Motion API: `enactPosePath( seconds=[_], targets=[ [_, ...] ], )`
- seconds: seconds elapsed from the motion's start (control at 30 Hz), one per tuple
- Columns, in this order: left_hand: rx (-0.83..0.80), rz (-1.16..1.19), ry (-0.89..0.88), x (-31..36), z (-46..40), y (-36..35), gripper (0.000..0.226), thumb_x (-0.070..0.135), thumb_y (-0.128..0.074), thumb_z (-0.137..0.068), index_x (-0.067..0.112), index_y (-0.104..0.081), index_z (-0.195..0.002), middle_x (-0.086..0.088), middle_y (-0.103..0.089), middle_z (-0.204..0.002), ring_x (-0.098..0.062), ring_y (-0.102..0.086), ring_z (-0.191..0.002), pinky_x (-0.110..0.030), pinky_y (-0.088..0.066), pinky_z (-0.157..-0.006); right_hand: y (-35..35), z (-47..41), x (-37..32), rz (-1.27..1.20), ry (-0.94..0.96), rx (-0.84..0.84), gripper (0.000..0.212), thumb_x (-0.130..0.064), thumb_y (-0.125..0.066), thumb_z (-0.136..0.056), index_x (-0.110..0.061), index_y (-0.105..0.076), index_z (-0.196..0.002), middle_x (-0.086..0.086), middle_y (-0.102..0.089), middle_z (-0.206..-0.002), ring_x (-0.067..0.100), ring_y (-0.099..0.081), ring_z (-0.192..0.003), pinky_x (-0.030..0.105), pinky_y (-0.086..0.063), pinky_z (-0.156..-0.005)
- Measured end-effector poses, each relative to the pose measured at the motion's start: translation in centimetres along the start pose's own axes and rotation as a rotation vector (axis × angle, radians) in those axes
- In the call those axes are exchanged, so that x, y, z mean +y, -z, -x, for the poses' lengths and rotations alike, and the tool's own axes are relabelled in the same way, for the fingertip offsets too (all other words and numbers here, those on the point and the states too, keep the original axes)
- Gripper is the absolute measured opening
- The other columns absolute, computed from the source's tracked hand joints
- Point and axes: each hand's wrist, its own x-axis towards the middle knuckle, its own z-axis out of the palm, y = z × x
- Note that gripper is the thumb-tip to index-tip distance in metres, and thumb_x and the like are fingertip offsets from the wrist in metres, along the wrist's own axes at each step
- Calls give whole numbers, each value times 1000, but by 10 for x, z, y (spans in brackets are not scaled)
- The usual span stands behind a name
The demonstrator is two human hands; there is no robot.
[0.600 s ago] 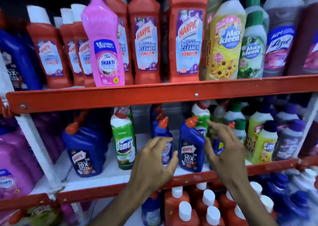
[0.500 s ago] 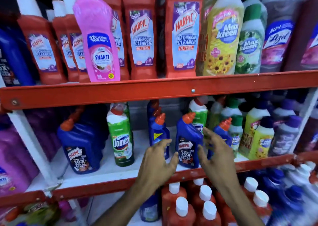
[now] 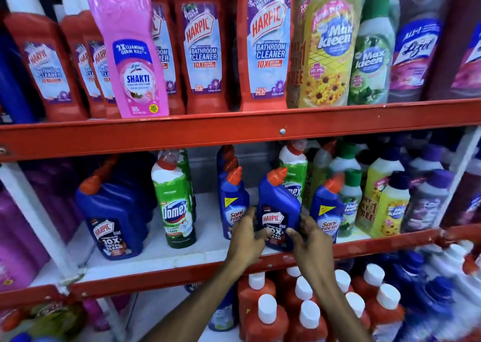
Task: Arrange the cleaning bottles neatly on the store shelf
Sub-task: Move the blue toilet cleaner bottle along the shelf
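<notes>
Both hands are on the small blue Harpic bottle (image 3: 279, 211) now, at the front of the middle shelf (image 3: 234, 266). The left hand (image 3: 247, 240) cups its left side, fingers curled round the label edge; the right hand (image 3: 311, 237) mirrors it on the right side. So each grip is wrapped on the bottle, neither spread wide nor fully closed (how hard they press, I cannot tell).

Just left of the left grip stands a Sani Fresh bottle (image 3: 233, 206); just right of the right grip, a second Sani Fresh bottle (image 3: 326, 211). Behind the grips a green-and-white Domex bottle (image 3: 292, 170) peeks out. Further left of the grips stand a tall Domex bottle (image 3: 175, 201) and a big blue Harpic jug (image 3: 114, 216), with bare shelf between.

To do this well, I'd judge: hold it low and even on both sides, keep it upright since the angled cap makes it top-heavy, turn the label forward, and slide it rather than lift, so the neighbours don't topple. It looks to belong beside the Harpic jug.

Compared with half a second back: the hands were then open and short of the bottle, fingers splayed. Now they have closed in on it, and the view has moved closer to the shelf.
</notes>
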Motion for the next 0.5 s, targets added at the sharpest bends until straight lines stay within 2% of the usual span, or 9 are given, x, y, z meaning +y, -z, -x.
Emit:
enactPosePath(
  seconds=[0.03,0.1,0.17,0.27,0.37,0.43,0.5],
  targets=[
    [31,0,-30,1,5,0,50,1,-72,-85,25,-54,-125,-2,-75,-117,-17,-72,-109,-38,-60,-97,2,2,0,-22,5,8,46,-5,-67,-88,-14,-59,-132,2,-76,-112,-1,-70,-97,-3,-43,-75],
    [88,12,-99,4,16,2,51,-1,-72,-85,23,-54,-126,-3,-75,-115,-15,-73,-106,-17,-57,-87,9,5,-5,-61,29,28,46,-2,-68,-87,-16,-61,-131,-2,-76,-113,-21,-63,-92,-6,-41,-77],
    [146,40,-158,9,25,8,48,0,-72,-87,19,-55,-128,-3,-76,-114,-10,-73,-100,-5,-50,-77,15,8,-12,-112,65,32,44,-3,-69,-88,-17,-62,-129,-6,-76,-113,-22,-63,-97,-1,-46,-81],
    [226,80,-245,18,37,27,50,9,-74,-89,21,-59,-135,6,-75,-118,-2,-72,-100,-8,-51,-80,20,14,-31,-172,113,23,40,-8,-72,-87,-19,-65,-125,-11,-76,-111,-10,-66,-106,6,-51,-85],
    [296,89,-275,18,51,56,50,13,-74,-90,29,-59,-135,15,-72,-120,6,-69,-105,-13,-56,-84,12,23,-54,-251,144,-8,43,-6,-73,-85,-32,-63,-118,-29,-73,-103,-16,-66,-102,4,-49,-84],
    [331,71,-284,12,59,76,50,15,-72,-92,30,-58,-137,13,-71,-126,-1,-68,-112,-26,-59,-89,1,29,-67,-318,143,-50,43,-6,-74,-84,-33,-63,-116,-38,-71,-96,-14,-67,-101,5,-51,-84],
    [378,50,-280,3,70,98,49,20,-71,-93,31,-57,-138,9,-71,-129,-9,-70,-112,-24,-57,-88,-18,35,-78,-362,157,-103,41,-4,-73,-84,-28,-66,-117,-30,-76,-98,-10,-70,-100,10,-54,-85]
  ],
)
